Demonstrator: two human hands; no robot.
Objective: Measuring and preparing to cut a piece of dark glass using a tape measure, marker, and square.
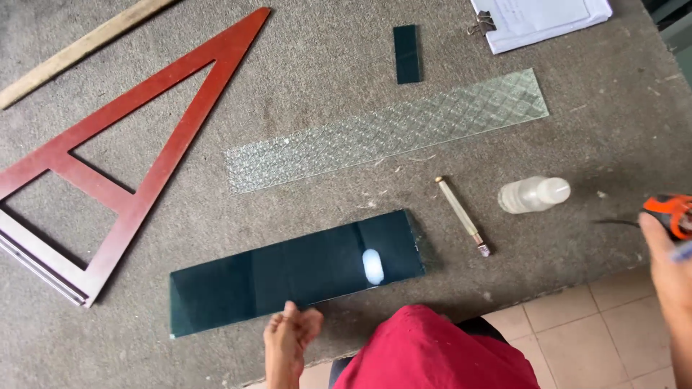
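On grey felt, smooth dark glass strip point(295, 272)

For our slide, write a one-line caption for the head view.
Left hand touches a dark glass strip on a carpeted table; right hand grips an orange tool.

left hand point(290, 337): touches the dark glass strip point(295, 270)
right hand point(667, 270): holds an orange tool point(672, 212)
table point(324, 79): grey carpet top

Both hands are bare: no gloves, rings or watch show. The left hand point(290, 337) sits at six o'clock, the right hand point(667, 270) at three o'clock. Red clothing point(440, 353) covers the body below.
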